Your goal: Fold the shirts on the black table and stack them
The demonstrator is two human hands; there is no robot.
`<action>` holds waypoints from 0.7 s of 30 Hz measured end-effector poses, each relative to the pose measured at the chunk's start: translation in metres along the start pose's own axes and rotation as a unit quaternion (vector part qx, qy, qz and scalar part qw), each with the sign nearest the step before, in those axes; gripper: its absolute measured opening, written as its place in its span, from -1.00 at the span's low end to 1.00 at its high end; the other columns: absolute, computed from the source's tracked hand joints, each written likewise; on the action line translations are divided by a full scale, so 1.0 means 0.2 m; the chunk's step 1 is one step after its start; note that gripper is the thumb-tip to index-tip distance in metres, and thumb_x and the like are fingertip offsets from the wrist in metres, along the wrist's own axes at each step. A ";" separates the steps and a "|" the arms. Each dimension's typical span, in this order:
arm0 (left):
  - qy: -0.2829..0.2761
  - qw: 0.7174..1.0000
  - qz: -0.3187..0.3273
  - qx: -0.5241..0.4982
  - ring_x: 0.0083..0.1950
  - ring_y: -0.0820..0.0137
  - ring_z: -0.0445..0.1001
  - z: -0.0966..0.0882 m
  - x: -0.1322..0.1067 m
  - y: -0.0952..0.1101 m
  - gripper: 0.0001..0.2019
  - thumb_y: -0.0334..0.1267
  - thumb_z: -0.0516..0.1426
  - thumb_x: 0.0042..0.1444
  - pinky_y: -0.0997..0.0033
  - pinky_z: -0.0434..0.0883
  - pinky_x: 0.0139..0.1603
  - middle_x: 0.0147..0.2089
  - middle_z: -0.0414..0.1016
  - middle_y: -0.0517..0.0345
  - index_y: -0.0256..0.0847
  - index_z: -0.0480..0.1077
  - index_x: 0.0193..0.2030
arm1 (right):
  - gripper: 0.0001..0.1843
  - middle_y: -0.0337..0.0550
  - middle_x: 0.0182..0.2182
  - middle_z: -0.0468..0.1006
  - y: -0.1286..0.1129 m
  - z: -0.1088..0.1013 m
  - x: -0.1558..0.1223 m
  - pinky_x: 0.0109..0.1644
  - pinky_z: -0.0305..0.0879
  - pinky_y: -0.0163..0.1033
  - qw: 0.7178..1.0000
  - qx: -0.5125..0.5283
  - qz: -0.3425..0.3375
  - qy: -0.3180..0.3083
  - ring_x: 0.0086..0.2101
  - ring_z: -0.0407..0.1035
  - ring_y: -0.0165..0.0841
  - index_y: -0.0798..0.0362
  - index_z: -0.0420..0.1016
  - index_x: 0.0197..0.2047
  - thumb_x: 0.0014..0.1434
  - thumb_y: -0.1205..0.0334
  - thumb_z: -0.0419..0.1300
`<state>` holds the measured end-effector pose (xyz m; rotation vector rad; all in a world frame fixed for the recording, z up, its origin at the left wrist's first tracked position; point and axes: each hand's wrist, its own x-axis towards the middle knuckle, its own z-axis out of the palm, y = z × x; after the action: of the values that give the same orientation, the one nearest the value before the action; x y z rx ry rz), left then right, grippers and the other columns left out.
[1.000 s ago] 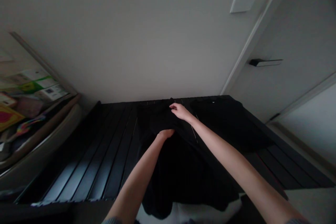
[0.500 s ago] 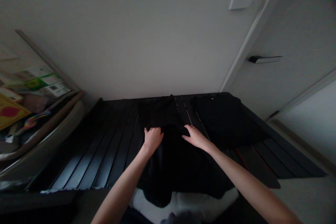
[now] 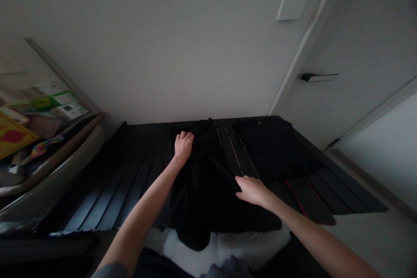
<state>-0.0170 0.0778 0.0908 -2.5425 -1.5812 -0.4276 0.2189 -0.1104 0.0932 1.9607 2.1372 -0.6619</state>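
A black garment (image 3: 208, 195) lies rumpled on a dark slatted surface (image 3: 130, 156), its near end hanging over the front edge. My left hand (image 3: 184, 145) is on the garment's far left part, fingers curled down into the cloth. Lower and to the right, my right hand (image 3: 252, 189) pinches the garment's right edge between thumb and fingers. The cloth is so dark that its exact kind and most of its folds cannot be made out.
Another black cloth (image 3: 273, 147), lying flat, is on the surface to the right. Beyond it is a door with a dark handle (image 3: 319, 77). At the left stands a bin (image 3: 71, 165) full of boxes and packets. A pale cushion (image 3: 224, 247) is below the front edge.
My left hand has moved away from me, up to the garment's far left part. My right hand has come nearer to me along its right edge. The view has shifted slightly.
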 end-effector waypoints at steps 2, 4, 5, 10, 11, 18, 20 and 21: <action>0.010 1.000 -0.012 -0.016 0.21 0.15 0.29 -0.02 0.03 -0.04 -0.58 -0.39 -0.15 0.28 0.13 0.21 0.22 0.24 0.34 0.01 -0.13 0.37 0.15 | -0.70 0.16 -0.13 0.56 -0.02 0.02 -0.05 -0.21 0.37 -0.11 1.000 -0.005 -0.013 -0.014 -0.14 0.51 -0.02 0.11 0.46 -0.08 0.08 0.28 0.21; -0.012 0.999 -0.030 -0.035 0.21 0.20 0.32 0.00 0.02 -0.08 -0.54 -0.43 -0.18 0.27 0.20 0.23 0.22 0.32 0.25 0.04 -0.16 0.31 0.21 | -0.60 0.17 -0.12 0.56 -0.05 0.03 -0.11 -0.17 0.36 -0.11 0.999 -0.010 -0.033 -0.010 -0.12 0.49 -0.02 0.13 0.43 0.01 0.05 0.33 0.21; -0.031 0.998 -0.037 -0.042 0.21 0.21 0.34 0.03 0.01 -0.09 -0.54 -0.45 -0.18 0.25 0.22 0.24 0.22 0.33 0.24 0.03 -0.18 0.32 0.20 | -0.52 0.17 -0.12 0.56 -0.07 0.04 -0.14 -0.14 0.36 -0.11 0.999 -0.015 -0.044 -0.004 -0.10 0.49 -0.03 0.14 0.40 0.07 0.04 0.37 0.21; -0.108 0.991 -0.051 -0.053 0.25 0.23 0.32 0.20 -0.15 -0.14 -0.57 -0.46 -0.11 0.21 0.06 0.16 0.29 0.31 0.28 0.01 -0.16 0.38 0.14 | -0.34 0.15 -0.15 0.58 -0.22 0.05 -0.27 -0.10 0.32 -0.13 0.995 -0.025 -0.090 0.028 -0.12 0.49 -0.10 0.14 0.22 0.27 0.06 0.50 0.07; -0.114 0.991 -0.054 -0.054 0.29 0.22 0.26 0.22 -0.19 -0.14 -0.55 -0.43 -0.11 0.22 -0.02 0.10 0.32 0.34 0.23 0.03 -0.12 0.34 0.18 | -0.34 0.14 -0.17 0.58 -0.25 0.05 -0.29 -0.11 0.32 -0.14 0.994 -0.023 -0.098 0.029 -0.14 0.49 -0.11 0.14 0.21 0.27 0.07 0.50 0.05; -0.149 0.984 -0.076 -0.059 0.46 0.05 -0.18 0.28 -0.33 -0.19 -0.53 -0.19 -0.14 0.30 -0.32 -0.04 0.30 0.43 0.05 0.19 0.01 0.15 0.34 | -0.40 0.08 -0.13 0.56 -0.37 0.11 -0.40 -0.03 0.27 -0.14 0.982 0.068 -0.175 -0.027 -0.09 0.45 -0.13 0.13 0.24 0.21 0.06 0.42 0.06; -0.153 0.983 -0.085 -0.063 0.46 -0.01 -0.22 0.29 -0.36 -0.20 -0.52 -0.13 -0.18 0.32 -0.35 -0.03 0.28 0.44 0.01 0.21 0.04 0.10 0.36 | -0.35 0.04 -0.02 0.51 -0.40 0.17 -0.43 0.02 0.25 -0.18 0.974 0.127 -0.187 -0.033 -0.02 0.41 -0.19 0.08 0.19 0.25 0.04 0.45 0.05; -0.152 0.982 -0.090 -0.067 0.46 -0.03 -0.22 0.29 -0.37 -0.21 -0.51 -0.11 -0.19 0.32 -0.35 -0.02 0.28 0.45 -0.01 0.22 0.06 0.07 0.37 | -0.30 0.02 0.04 0.47 -0.41 0.21 -0.44 0.06 0.24 -0.21 0.966 0.159 -0.199 -0.037 0.03 0.38 -0.22 0.05 0.15 0.28 0.03 0.47 0.05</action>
<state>-0.0747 0.0463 0.0113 -2.6782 -1.9615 -0.1699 0.1430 -0.2116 0.1085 1.6034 2.5316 -1.1900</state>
